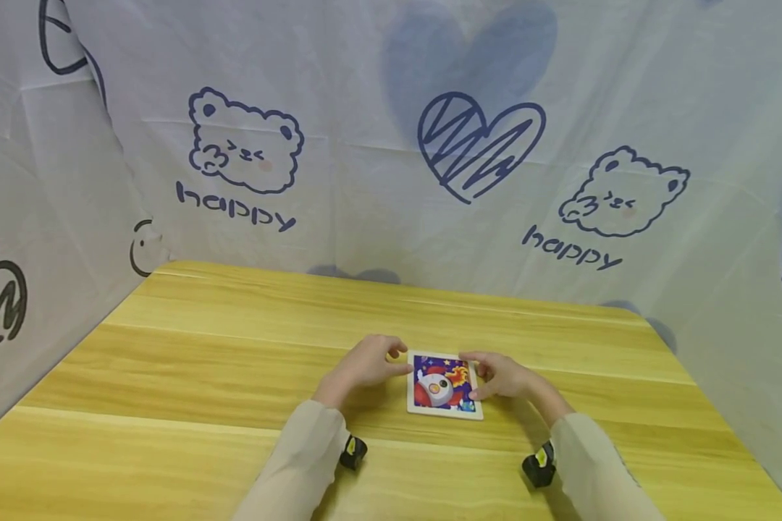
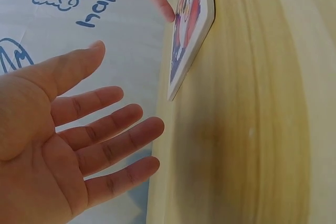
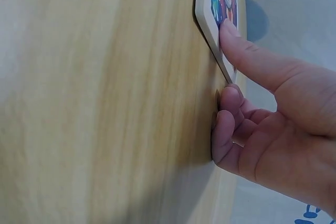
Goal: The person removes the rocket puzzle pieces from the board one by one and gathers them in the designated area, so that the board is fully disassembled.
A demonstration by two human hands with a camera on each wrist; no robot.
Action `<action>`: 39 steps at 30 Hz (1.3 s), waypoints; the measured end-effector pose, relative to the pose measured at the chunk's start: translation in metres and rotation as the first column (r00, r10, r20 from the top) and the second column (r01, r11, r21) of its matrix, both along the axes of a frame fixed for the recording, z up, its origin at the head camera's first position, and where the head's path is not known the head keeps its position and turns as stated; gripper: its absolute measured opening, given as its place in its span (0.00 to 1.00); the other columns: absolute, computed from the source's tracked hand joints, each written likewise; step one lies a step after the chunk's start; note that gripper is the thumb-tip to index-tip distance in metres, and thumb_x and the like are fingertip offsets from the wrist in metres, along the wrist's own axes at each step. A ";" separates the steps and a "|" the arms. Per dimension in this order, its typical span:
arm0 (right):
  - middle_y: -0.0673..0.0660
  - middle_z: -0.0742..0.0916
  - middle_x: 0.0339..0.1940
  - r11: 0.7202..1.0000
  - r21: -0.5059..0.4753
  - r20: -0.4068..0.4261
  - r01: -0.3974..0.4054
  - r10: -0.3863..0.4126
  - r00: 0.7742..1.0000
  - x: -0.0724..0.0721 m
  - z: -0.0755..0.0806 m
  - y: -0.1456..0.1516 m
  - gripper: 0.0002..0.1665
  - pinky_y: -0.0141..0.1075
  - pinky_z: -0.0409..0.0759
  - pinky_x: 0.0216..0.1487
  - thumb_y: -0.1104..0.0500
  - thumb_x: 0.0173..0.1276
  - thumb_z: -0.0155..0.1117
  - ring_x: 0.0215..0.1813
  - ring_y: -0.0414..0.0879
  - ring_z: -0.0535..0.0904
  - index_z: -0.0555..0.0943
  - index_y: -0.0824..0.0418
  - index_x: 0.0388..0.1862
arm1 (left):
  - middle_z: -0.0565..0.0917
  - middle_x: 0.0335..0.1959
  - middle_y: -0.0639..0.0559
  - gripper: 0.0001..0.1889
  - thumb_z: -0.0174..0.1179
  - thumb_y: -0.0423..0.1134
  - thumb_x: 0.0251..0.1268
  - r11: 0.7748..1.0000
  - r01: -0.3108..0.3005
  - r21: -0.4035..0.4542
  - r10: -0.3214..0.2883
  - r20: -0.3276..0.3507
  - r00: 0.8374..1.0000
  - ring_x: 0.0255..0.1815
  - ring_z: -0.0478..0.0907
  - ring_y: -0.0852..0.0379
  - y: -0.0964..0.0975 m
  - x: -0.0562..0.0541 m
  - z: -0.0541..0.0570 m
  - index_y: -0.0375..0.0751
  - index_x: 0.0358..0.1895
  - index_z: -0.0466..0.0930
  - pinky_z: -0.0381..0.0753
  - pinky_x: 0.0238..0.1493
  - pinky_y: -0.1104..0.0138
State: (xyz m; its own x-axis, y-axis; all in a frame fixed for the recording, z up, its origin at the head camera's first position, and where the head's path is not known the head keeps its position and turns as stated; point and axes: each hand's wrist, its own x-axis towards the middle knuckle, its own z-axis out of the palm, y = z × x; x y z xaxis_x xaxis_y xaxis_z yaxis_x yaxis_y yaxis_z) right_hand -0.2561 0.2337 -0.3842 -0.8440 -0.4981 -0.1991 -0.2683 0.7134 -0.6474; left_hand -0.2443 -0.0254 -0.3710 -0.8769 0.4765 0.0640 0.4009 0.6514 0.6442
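Note:
A flat square picture board (image 1: 444,415) with a white frame lies on the wooden table, its cartoon bird on a purple ground facing up. On its left side is my left hand (image 1: 369,362), thumb tip close to the frame. The left wrist view shows this left hand (image 2: 100,140) with fingers spread and nothing in them. My right hand (image 1: 505,376) grips the board's right side. In the right wrist view, the right thumb (image 3: 252,56) lies on the frame's face while the other fingers curl at its edge.
The yellow wood-grain table (image 1: 189,362) extends around the board on all sides. White cloth (image 1: 358,210) printed with bears and hearts hangs behind the table and along both sides. Each wrist carries a black camera (image 1: 539,467).

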 end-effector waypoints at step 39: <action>0.60 0.73 0.35 0.997 0.015 0.013 -0.076 0.075 0.997 -0.001 0.001 -0.001 0.40 0.43 0.66 0.42 0.68 0.55 0.64 0.38 0.50 0.65 0.59 0.66 0.66 | 0.77 0.46 0.43 0.22 0.66 0.36 0.49 0.996 -0.077 -0.036 0.082 0.166 0.983 0.44 0.73 0.50 0.036 -0.014 -0.008 0.35 0.51 0.76 0.69 0.50 0.59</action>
State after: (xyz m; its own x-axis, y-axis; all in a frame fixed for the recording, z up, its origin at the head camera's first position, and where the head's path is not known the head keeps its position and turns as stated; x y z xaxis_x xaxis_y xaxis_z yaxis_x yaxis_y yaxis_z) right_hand -0.2570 0.2325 -0.3830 -0.8015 -0.5570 -0.2176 -0.3138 0.7016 -0.6398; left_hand -0.2587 0.0107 -0.3790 -0.9091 0.4044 -0.0996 0.2355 0.6963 0.6780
